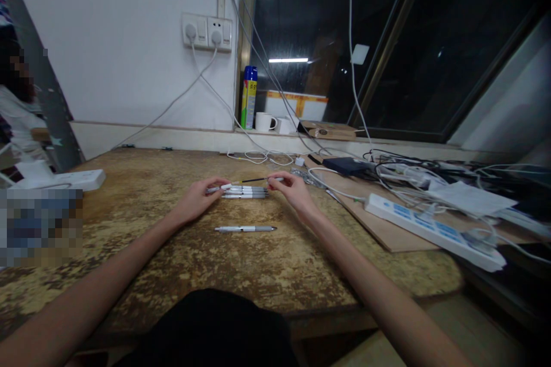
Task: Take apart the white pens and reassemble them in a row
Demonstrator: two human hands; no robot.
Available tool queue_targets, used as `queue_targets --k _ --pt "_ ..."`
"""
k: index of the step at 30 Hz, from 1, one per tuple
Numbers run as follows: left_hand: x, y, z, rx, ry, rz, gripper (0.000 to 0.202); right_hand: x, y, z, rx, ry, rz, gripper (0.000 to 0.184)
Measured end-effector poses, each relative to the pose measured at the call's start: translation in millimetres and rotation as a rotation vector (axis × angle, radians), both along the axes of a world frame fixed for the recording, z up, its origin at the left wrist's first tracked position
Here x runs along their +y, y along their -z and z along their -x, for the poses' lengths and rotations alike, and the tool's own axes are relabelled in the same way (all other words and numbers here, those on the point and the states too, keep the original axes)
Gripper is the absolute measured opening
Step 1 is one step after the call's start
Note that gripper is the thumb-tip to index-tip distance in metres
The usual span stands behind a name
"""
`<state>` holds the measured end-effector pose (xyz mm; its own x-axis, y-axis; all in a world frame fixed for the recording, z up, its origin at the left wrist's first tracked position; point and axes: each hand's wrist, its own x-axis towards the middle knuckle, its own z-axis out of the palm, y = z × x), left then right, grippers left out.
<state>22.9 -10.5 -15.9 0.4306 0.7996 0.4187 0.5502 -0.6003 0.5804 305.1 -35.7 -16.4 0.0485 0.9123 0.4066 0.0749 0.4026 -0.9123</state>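
Note:
My left hand pinches a white pen barrel at the left end of a small row of silver-white pens lying on the worn wooden table. My right hand pinches a thin dark refill that points toward the barrel. The two pieces are nearly in line, a little above the row. One more silver pen lies alone, nearer to me, between my forearms.
A white power strip and tangled cables lie on a board at right. Another white power strip sits at left. A spray can and white mugs stand on the window sill. A person sits at far left.

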Motion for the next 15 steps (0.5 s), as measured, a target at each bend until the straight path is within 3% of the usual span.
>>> queue_targets --k 15 --pt "0.4 -1.2 -3.6 -0.094 0.078 0.065 0.042 0.4 -1.6 -3.8 0.007 0.076 0.004 0.025"
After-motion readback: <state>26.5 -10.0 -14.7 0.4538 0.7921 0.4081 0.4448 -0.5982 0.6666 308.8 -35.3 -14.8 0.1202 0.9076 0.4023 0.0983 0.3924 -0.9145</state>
